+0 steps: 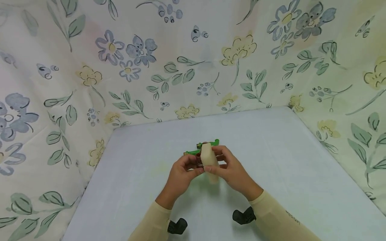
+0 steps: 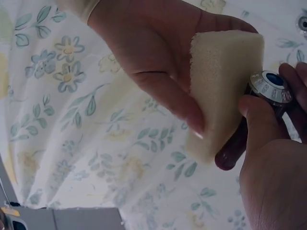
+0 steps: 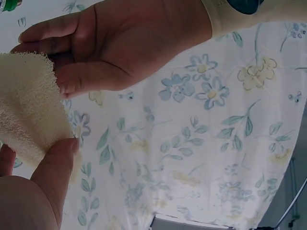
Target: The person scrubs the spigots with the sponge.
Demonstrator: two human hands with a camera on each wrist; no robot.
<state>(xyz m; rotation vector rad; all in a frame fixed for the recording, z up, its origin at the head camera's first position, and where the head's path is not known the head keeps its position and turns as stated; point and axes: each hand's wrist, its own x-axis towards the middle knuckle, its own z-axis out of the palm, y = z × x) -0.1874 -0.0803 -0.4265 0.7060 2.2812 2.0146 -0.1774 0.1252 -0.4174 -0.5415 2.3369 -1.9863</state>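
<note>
In the head view my left hand [image 1: 180, 175] grips a dark red tap [image 1: 199, 160], much of it hidden behind fingers and sponge. The left wrist view shows its dark red spout [image 2: 232, 149] and a silver knob [image 2: 270, 86] with a blue centre, with my thumb pressed beside the knob. My right hand [image 1: 231, 169] pinches a cream sponge [image 1: 207, 154] between thumb and fingers, tilted upright against the tap. The sponge's rough face [image 3: 29, 100] shows in the right wrist view.
Just beyond the hands, two green taps [image 1: 213, 143] with brass ends lie on the pale tabletop [image 1: 144, 157]. Floral fabric [image 1: 181, 50] hangs round the table's back and sides. A black wrist mount [image 1: 178, 226] sits by the left sleeve, another [image 1: 244, 216] by the right.
</note>
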